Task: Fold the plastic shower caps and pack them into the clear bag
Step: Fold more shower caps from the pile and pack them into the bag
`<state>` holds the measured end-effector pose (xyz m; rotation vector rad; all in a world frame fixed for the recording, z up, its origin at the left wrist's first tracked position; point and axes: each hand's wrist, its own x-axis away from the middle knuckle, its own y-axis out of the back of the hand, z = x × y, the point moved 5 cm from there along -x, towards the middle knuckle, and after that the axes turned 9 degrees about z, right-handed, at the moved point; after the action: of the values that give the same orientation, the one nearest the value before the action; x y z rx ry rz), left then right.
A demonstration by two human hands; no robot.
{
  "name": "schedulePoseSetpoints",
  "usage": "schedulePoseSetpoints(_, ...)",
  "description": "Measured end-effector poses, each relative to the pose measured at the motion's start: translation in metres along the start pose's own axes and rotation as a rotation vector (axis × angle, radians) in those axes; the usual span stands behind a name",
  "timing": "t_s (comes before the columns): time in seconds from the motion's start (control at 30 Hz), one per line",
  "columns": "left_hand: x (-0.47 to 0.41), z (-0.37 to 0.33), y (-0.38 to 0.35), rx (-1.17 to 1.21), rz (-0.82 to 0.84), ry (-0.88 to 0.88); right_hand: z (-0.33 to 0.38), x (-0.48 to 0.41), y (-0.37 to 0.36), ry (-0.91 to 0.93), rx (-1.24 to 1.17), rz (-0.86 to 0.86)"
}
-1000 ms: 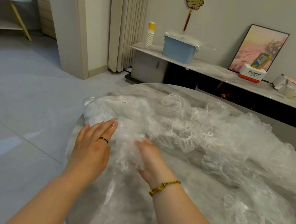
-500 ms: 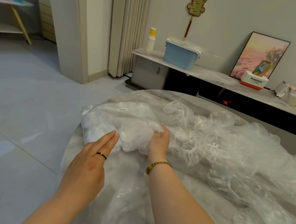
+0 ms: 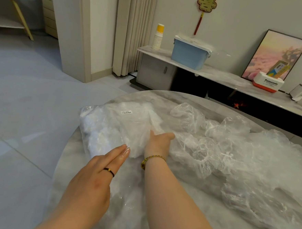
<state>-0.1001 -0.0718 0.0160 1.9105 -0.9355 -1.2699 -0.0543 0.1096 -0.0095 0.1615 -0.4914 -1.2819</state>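
Observation:
A clear bag (image 3: pixel 110 125) with a barcode label lies at the left of the round table, stuffed with white folded shower caps. My right hand (image 3: pixel 158 144) reaches into the bag's open right side, fingers curled round a crumpled shower cap (image 3: pixel 139 144) and partly hidden by plastic. Beside it, my left hand (image 3: pixel 97 175) lies with straight fingers, and its fingertips touch the bag's near edge. A loose heap of unfolded shower caps (image 3: pixel 233 156) spreads over the table's right half.
The marble table's rim (image 3: pixel 61 161) curves close to my left hand, with grey floor beyond it. Behind the table a low cabinet (image 3: pixel 155 73) carries a blue lidded box (image 3: pixel 189 53), stacked paper cups, a framed picture and a Panasonic box.
My right hand has carried the crumpled cap away from me and pushed it into the bag's opening. My left hand stayed flat at the bag's near edge.

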Motion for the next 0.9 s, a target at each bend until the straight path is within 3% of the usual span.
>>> schedulePoseSetpoints(0.17, -0.002, -0.002, 0.0, -0.026, -0.017, -0.018, -0.002, 0.009, -0.006, 0.114, -0.011, 0.038)
schedulePoseSetpoints(0.33, -0.001, -0.002, 0.004, -0.007, -0.008, 0.02, -0.012, 0.04, -0.005, 0.246, 0.441, 0.116)
schedulePoseSetpoints(0.47, -0.002, -0.001, 0.007, -0.034, -0.047, 0.018, -0.008, 0.068, -0.013, 0.725, 0.794, -0.015)
schedulePoseSetpoints(0.5, -0.002, -0.001, 0.008, -0.035, -0.056, 0.015, -0.007, 0.067, -0.017, 0.786, 0.898, 0.024)
schedulePoseSetpoints(0.6, -0.001, 0.001, 0.01, -0.045, -0.068, 0.02, -0.013, 0.038, -0.02, 0.67, 1.105, 0.312)
schedulePoseSetpoints(0.73, 0.001, 0.008, 0.009, -0.037, -0.062, 0.058, 0.006, 0.007, -0.009, 0.67, 1.209, 0.194)
schedulePoseSetpoints(0.9, 0.001, 0.011, 0.002, -0.072, -0.055, 0.04, 0.008, -0.017, -0.011, 0.552, 1.251, 0.212)
